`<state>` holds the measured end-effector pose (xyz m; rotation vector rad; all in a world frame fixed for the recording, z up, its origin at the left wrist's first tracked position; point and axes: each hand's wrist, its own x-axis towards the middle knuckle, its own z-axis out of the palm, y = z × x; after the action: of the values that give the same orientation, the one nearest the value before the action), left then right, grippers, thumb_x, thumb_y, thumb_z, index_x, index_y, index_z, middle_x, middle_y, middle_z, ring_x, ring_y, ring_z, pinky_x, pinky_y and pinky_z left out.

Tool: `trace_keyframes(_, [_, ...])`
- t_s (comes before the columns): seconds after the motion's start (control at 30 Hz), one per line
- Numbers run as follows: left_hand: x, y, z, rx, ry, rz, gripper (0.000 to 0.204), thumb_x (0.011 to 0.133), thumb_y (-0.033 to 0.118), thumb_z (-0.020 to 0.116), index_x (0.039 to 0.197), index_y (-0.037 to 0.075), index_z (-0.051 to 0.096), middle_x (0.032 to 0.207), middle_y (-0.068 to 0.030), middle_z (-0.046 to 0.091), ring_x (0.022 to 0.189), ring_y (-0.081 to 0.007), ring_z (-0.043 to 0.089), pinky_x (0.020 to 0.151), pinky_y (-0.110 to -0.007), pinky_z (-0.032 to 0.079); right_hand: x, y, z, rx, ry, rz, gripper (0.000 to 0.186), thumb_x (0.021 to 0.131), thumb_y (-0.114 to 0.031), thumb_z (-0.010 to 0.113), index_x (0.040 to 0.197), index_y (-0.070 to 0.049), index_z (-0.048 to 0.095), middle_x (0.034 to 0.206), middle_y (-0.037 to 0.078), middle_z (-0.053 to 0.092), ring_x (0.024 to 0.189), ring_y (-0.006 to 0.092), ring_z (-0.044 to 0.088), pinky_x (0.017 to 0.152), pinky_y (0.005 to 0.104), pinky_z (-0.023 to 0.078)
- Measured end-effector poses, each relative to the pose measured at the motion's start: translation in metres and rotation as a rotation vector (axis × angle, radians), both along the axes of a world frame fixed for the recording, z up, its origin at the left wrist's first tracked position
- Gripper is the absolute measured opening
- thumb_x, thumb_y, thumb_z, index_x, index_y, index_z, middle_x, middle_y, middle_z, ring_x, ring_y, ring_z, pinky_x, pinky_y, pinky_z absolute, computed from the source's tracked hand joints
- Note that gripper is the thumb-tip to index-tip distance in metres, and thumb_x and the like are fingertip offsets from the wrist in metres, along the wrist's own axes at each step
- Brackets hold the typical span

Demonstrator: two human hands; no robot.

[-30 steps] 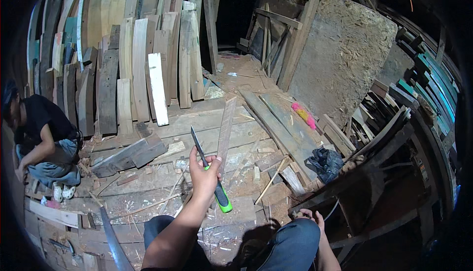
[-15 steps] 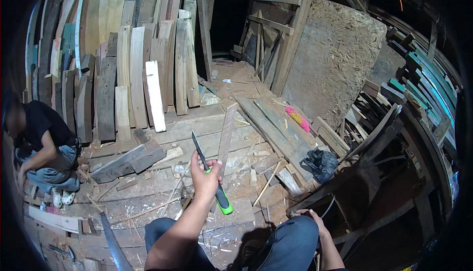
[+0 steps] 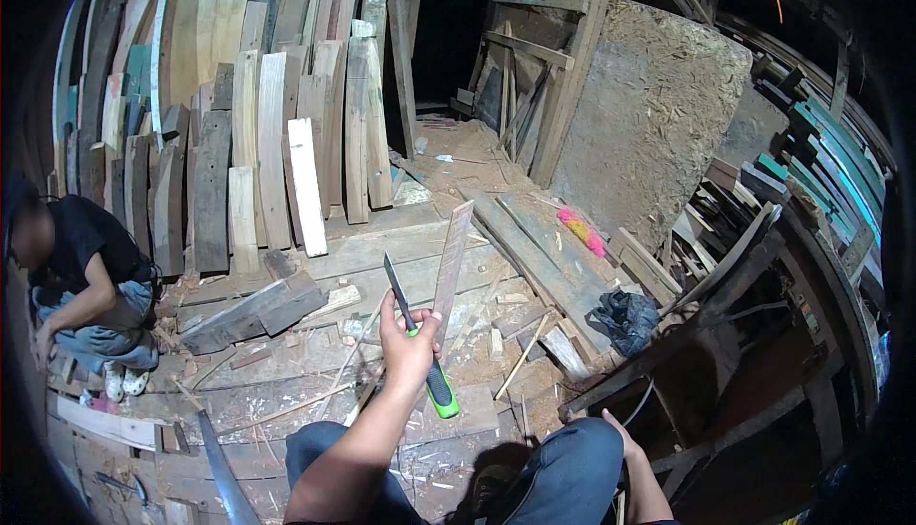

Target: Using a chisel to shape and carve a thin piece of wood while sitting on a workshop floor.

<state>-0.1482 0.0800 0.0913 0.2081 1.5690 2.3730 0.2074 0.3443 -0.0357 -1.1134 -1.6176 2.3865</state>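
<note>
My left hand (image 3: 408, 349) is raised in front of my knees, closed around a chisel (image 3: 441, 390) with a green and black handle. Its narrow dark blade points up and away. The same hand pinches a thin, flat wooden strip (image 3: 452, 258), standing tilted beside the blade with the thumb at its lower part. At the outer side of my right knee rests my right hand (image 3: 625, 437), a finger stretched along the trouser leg. Its other fingers are mostly hidden, and nothing shows in it.
A person (image 3: 91, 282) squats at the left. Wooden boards (image 3: 212, 191) stand upright behind. A thick offcut (image 3: 258, 313), a saw blade (image 3: 221, 468) and scraps lie on the plank floor. A black plastic bag (image 3: 625, 320) and dark timber frame (image 3: 706, 353) are at the right.
My right hand has slid closer against the knee, and its fingers show less. The left hand, with chisel and strip, has shifted slightly right in the picture, along with the whole view.
</note>
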Motion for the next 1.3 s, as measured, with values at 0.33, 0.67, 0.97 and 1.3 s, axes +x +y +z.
trace_keyframes(0.33, [0.004, 0.004, 0.000, 0.014, -0.007, -0.024, 0.080, 0.084, -0.002, 0.065, 0.147, 0.010, 0.018, 0.090, -0.0072, 0.057, 0.049, -0.0114, 0.051, 0.039, -0.026, 0.042, -0.010, -0.008, 0.030, 0.106, 0.010, 0.108, 0.073, 0.099, -0.059, 0.023, 0.130, 0.001, 0.051, 0.120, 0.013, 0.062, 0.111, 0.0260, 0.057, 0.101, 0.0369, 0.040])
trace_keyframes(0.67, [0.018, 0.005, 0.005, -0.159, 0.167, -0.098, 0.081, 0.082, 0.003, 0.068, 0.148, 0.012, 0.021, 0.089, -0.0052, 0.060, 0.055, -0.0115, 0.055, 0.042, -0.026, 0.045, -0.105, -0.015, 0.167, 0.470, 0.658, -0.340, 0.050, 0.095, -0.046, 0.046, 0.123, -0.005, 0.051, 0.124, 0.021, 0.058, 0.076, 0.0193, 0.063, 0.089, 0.0345, 0.046])
trace_keyframes(0.97, [0.031, 0.012, -0.009, -0.179, 0.435, -0.367, 0.078, 0.081, -0.002, 0.067, 0.147, 0.011, 0.026, 0.088, -0.0045, 0.060, 0.057, -0.0087, 0.054, 0.048, -0.021, 0.043, -0.232, -0.081, 0.185, 0.316, 0.760, -0.060, 0.073, 0.090, -0.047, 0.059, 0.140, -0.001, 0.032, 0.137, 0.020, 0.046, 0.123, 0.0259, 0.050, 0.106, 0.0395, 0.038])
trace_keyframes(1.3, [0.047, 0.017, -0.004, -0.373, 0.512, -0.659, 0.075, 0.083, 0.001, 0.066, 0.146, 0.004, 0.026, 0.087, -0.0047, 0.059, 0.083, -0.0106, 0.057, 0.080, -0.026, 0.046, -0.242, -0.084, 0.174, 0.130, 0.900, 0.056, 0.048, 0.094, -0.044, 0.055, 0.119, -0.004, 0.046, 0.080, 0.004, 0.050, 0.071, 0.0147, 0.051, 0.068, 0.0304, 0.044])
